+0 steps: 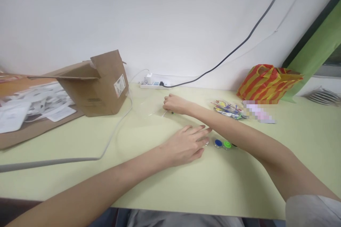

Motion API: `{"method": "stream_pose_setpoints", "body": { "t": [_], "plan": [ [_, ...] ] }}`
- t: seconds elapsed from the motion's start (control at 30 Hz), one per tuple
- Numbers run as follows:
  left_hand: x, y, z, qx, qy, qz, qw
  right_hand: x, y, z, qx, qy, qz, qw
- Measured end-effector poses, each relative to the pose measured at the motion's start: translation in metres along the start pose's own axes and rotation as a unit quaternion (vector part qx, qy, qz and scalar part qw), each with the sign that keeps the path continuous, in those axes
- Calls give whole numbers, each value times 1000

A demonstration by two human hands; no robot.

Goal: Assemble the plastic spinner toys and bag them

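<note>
My left hand [188, 145] lies low over the table, palm down, its fingers stretched and slightly spread. Beside its fingertips a small white-topped disc [207, 143] shows in part. To the right sit a blue-topped disc [218, 143] and a bright green one [227, 144]; a dark piece [234, 145] is partly hidden behind my right forearm. Farther back, my right hand [174, 104] reaches across to the left with its fingers curled down. Under it a thin white strip [164, 114] and a small green-and-black bit [172, 112] peek out; what the fingers hold is hidden.
A clear plastic bag [150, 109] lies left of my right hand. An open cardboard box [103, 95], white pieces [39, 99], a grey cable [114, 131] and a power strip [154, 84] stand left and back. Right are a colourful parts bag [229, 109] and a striped bag [262, 85].
</note>
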State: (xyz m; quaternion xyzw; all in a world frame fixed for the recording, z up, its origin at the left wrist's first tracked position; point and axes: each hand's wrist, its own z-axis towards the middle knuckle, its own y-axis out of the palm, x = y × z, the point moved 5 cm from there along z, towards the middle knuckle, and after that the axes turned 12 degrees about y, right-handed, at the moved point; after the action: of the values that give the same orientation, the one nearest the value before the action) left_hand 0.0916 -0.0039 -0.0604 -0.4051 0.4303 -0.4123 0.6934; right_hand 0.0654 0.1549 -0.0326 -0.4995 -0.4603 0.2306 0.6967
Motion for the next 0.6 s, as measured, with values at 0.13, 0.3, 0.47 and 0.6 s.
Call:
{"method": "stream_pose_setpoints", "body": {
  "t": [0.13, 0.3, 0.47, 0.6],
  "plan": [
    [0, 5, 5, 35, 13, 21, 999, -8, -5, 3, 1, -19, 11, 1000],
    [5, 9, 8, 35, 24, 64, 997, -28, -13, 0, 20, -49, 14, 998],
    [3, 9, 6, 20, 12, 58, 998, -43, -32, -3, 45, -93, -16, 995],
    [-2, 2, 2, 21, -10, 34, 999, -26, -68, -39, 168, -63, 9, 984]
  ]
}}
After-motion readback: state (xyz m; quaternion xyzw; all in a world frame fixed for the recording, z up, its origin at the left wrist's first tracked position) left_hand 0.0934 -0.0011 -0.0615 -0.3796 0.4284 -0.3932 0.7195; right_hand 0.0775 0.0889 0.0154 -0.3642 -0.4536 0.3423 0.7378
